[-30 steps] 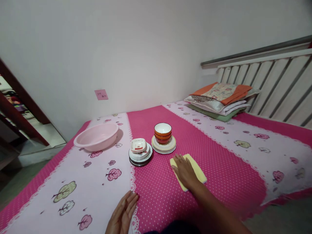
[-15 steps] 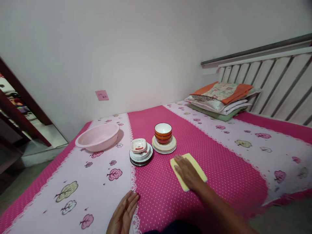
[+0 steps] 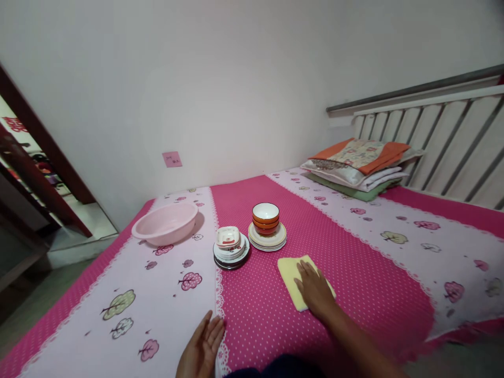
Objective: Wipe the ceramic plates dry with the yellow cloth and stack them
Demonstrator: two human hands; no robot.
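My right hand [image 3: 314,287] lies flat, fingers stretched out, on a folded yellow cloth [image 3: 290,277] spread on the pink dotted bedsheet [image 3: 260,310]. Palm turned up and fingers loose, my left hand [image 3: 202,344] rests at the lower middle and holds nothing. Beyond the cloth, orange bowls [image 3: 265,219] with white insides are nested on a stack of cream plates [image 3: 268,242]. To their left, small white square dishes [image 3: 228,238] sit on white plates [image 3: 232,254], with dark plates [image 3: 231,265] at the bottom.
A pink plastic basin [image 3: 165,226] stands on the bed at the left. Folded bedding [image 3: 358,163] is piled at the back right, beside a white radiator [image 3: 437,142]. A pink note [image 3: 172,159] is stuck to the wall. A doorway opens at the far left.
My right hand has slid right and slightly nearer over the cloth, which lies in nearly the same spot. My left hand has barely moved. The view has shifted slightly.
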